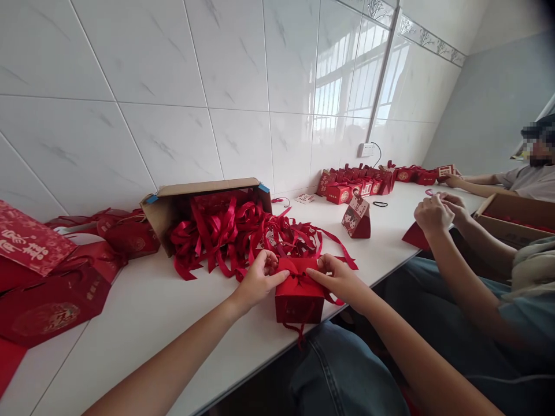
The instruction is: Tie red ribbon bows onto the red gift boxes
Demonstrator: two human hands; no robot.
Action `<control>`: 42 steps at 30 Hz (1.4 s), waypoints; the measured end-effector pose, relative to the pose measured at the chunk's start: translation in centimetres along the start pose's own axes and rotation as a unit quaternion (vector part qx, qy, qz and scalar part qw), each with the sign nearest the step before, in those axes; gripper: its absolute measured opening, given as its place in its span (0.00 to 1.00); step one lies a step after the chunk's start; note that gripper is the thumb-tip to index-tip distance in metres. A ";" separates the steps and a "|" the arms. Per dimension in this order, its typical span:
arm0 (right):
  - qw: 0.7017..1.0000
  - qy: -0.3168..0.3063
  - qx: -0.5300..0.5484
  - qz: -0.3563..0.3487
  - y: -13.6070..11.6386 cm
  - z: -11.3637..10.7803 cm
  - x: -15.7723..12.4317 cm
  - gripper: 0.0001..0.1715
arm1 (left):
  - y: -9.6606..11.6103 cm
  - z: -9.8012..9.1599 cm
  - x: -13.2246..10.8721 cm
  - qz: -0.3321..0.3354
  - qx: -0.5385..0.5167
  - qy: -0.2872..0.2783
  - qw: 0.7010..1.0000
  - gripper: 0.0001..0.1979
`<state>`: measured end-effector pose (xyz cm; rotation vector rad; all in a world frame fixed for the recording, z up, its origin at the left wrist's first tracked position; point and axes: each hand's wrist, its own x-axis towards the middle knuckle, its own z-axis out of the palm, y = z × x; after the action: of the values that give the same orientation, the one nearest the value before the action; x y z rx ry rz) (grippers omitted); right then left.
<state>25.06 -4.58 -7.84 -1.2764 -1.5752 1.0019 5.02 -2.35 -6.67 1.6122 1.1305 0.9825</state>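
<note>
A small red gift box (299,307) stands near the table's front edge, between my two hands. My left hand (261,276) pinches the upper left part of its folded top, thumb in front and fingers behind. On the other side, my right hand (336,278) grips the top's right part in the same way. Dark cut-outs show in the top between my thumbs. A red ribbon hangs from the box's lower front and over the table edge. Just behind the box lies a tangled heap of red ribbons (217,237), spilling from a cardboard box (158,222) on its side.
Larger red gift boxes (82,289) are stacked at the left. A triangular red box (358,218) and a black loop (380,204) lie right of the ribbons. Rows of red boxes (340,193) line the wall. A co-worker's hands (436,214) hold another red box; a second person sits beyond.
</note>
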 end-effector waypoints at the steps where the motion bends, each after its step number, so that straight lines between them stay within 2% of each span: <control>1: 1.000 -0.001 0.004 0.006 0.1 -0.1 -0.1 0.26 | 0.0 0.0 0.0 -0.007 -0.002 -0.003 1.000 0.17; 8: 0.990 -0.104 -0.091 0.035 -0.4 -1.7 -0.3 0.30 | 0.9 -0.8 -0.3 -0.057 0.000 -0.046 0.997 0.20; 11: 0.989 -0.139 -0.048 0.021 -1.0 -2.3 -0.5 0.28 | 0.9 -0.9 -0.3 -0.069 -0.005 -0.049 0.996 0.21; 15: 0.990 -0.128 0.050 0.019 -1.3 -2.4 -0.6 0.25 | 0.4 -0.8 0.0 -0.088 -0.015 -0.058 0.994 0.22; 18: 0.992 -0.114 0.056 0.019 -0.9 -2.5 -0.6 0.25 | 0.3 -1.0 0.2 -0.088 -0.020 -0.063 0.994 0.23; 25: 0.990 -0.114 0.070 0.035 0.5 -2.9 -1.0 0.25 | 0.8 -1.6 0.3 -0.056 -0.016 -0.057 0.997 0.23; 29: 0.970 -0.126 0.204 0.038 0.7 -3.2 -1.5 0.18 | 0.5 -1.3 0.2 -0.035 -0.005 -0.053 0.998 0.21; 33: 0.948 -0.092 0.303 0.002 0.3 -3.0 -1.8 0.12 | 0.4 -1.3 0.3 -0.020 0.029 -0.049 0.998 0.19; 35: 0.950 -0.074 0.303 -0.016 -0.1 -2.6 -1.9 0.12 | 0.5 -1.3 0.2 0.010 0.067 -0.015 0.998 0.17; 38: 0.959 -0.060 0.274 -0.030 -0.6 -1.8 -1.8 0.15 | 1.3 -1.2 -0.2 0.096 0.123 0.042 0.987 0.13; 42: 0.982 -0.035 0.173 -0.072 -1.8 -0.7 -1.6 0.16 | 3.2 -0.3 -1.0 0.155 0.118 0.004 0.981 0.12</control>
<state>25.36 -6.38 -6.15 -0.8848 -1.4449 1.1776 5.23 -3.78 -3.66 2.0219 1.0514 1.0839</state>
